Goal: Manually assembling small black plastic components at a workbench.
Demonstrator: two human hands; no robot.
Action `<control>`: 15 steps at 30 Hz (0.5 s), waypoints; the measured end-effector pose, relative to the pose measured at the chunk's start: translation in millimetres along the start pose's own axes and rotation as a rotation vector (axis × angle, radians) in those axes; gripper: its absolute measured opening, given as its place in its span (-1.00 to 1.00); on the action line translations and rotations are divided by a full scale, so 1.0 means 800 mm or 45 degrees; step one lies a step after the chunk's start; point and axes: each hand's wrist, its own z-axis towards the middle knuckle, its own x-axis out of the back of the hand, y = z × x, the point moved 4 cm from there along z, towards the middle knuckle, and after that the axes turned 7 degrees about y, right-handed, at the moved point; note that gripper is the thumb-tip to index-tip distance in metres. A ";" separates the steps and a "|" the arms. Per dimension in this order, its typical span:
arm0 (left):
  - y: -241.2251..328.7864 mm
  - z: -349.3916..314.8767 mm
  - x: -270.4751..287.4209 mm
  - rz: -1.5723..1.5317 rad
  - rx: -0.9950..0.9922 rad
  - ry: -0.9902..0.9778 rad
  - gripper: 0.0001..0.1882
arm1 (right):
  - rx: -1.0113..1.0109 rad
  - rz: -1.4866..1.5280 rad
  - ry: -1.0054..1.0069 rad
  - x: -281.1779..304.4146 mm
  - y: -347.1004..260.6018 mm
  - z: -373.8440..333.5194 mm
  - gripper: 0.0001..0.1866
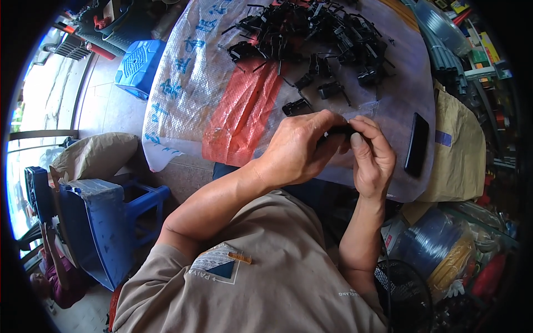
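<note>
Over the near edge of the covered table, my left hand (300, 149) and my right hand (373, 161) meet with bent fingers. Between them is a small black plastic piece (340, 131), mostly covered by the fingers, so its exact shape is hidden. Both hands are closed on it, the right one with thumb and fingertips at its end. Just beyond the left hand lie a few loose black plastic parts (331, 90) with thin strips sticking out. Farther back is a large heap of similar black parts (311, 33).
A white woven sheet (183, 83) with a red stripe (241, 111) covers the table. A dark smartphone (416, 145) lies at its right edge. Blue stool (139, 66) and blue bin (94, 233) stand left; coiled tubing (427, 250) sits lower right. Another person (64, 277) is at far left.
</note>
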 end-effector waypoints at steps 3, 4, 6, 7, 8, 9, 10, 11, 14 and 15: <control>-0.002 -0.002 -0.005 0.091 -0.056 0.019 -0.82 | -0.012 -0.120 0.022 0.002 0.003 0.000 -0.85; -0.003 -0.003 -0.007 0.090 -0.040 0.035 -0.83 | -0.002 -0.203 0.028 0.002 0.003 0.000 -0.87; -0.003 -0.002 -0.009 0.065 -0.028 0.058 -0.84 | -0.019 -0.144 0.025 0.002 0.004 0.000 -0.87; -0.004 -0.002 -0.009 0.041 -0.017 0.082 -0.85 | -0.036 -0.084 0.020 0.002 0.005 0.001 -0.87; -0.005 -0.004 -0.010 0.042 -0.015 0.082 -0.85 | -0.038 -0.083 0.020 0.002 0.005 0.001 -0.87; -0.007 -0.005 -0.010 0.056 -0.019 0.097 -0.86 | -0.053 -0.051 -0.002 0.002 0.006 0.001 -0.86; -0.008 -0.006 -0.010 0.070 -0.023 0.112 -0.88 | -0.068 -0.018 -0.023 0.001 0.007 0.001 -0.85; -0.008 -0.007 -0.012 0.068 -0.022 0.109 -0.88 | -0.070 -0.020 -0.020 0.003 0.010 0.001 -0.85; -0.006 -0.008 -0.014 0.189 -0.097 0.197 -0.91 | 0.057 -0.117 -0.059 0.004 0.013 0.001 -0.83; -0.008 -0.009 -0.014 0.164 -0.073 0.214 -0.92 | -0.007 -0.101 -0.043 0.004 0.014 0.000 -0.80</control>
